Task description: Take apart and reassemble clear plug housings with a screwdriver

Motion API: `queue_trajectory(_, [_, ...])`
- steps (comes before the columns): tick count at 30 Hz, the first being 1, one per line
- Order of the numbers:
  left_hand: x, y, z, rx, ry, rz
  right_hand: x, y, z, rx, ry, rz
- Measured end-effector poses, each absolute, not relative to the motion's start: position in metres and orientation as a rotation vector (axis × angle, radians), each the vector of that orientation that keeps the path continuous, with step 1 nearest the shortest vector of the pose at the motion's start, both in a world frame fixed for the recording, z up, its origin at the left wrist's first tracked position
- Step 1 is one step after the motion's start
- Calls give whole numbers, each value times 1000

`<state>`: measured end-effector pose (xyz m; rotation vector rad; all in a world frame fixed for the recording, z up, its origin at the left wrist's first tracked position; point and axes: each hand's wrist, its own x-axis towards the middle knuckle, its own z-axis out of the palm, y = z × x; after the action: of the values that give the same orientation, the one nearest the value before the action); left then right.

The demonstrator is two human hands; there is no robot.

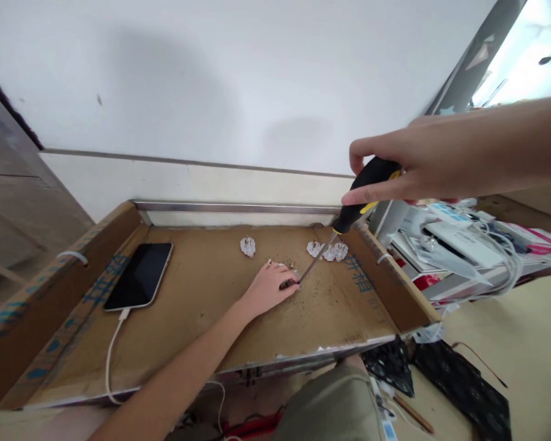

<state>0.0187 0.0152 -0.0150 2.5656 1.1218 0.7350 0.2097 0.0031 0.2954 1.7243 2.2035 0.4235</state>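
Note:
My right hand (395,162) is wrapped around the black and yellow handle of a screwdriver (349,208), above the cardboard work surface. Its long metal shaft slants down to the left, and the tip ends beside the fingers of my left hand (272,286). Those fingers are closed on a small dark brown piece (287,284) resting on the cardboard; most of it is hidden. Small white plastic pieces with metal pins, like plug insides, lie behind: one piece (247,246) left of centre and a cluster (334,251) behind the screwdriver shaft. Dark specks are scattered near my left hand.
The cardboard tray (202,331) has raised sides at left and right. A phone (140,275) lies on its left part, with a white cable (112,349) running off the front edge. A white wall (188,98) stands behind. Piled boxes and cables (468,245) sit at right.

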Motion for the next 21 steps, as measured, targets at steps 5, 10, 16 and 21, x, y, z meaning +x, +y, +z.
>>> queue_trajectory(5, [17,16,-15,2561,1100,733,201,5,303,1710,2182,230])
queue_trajectory(10, [18,16,-17,2542,1109,751,189,-8,305,1758,2204,112])
queue_trajectory(16, [19,16,-17,2530,1120,748,190,-14,294,1752,2255,478])
queue_trajectory(21, [20,15,-15,2545,1128,756,196,-17,292,1694,2438,191])
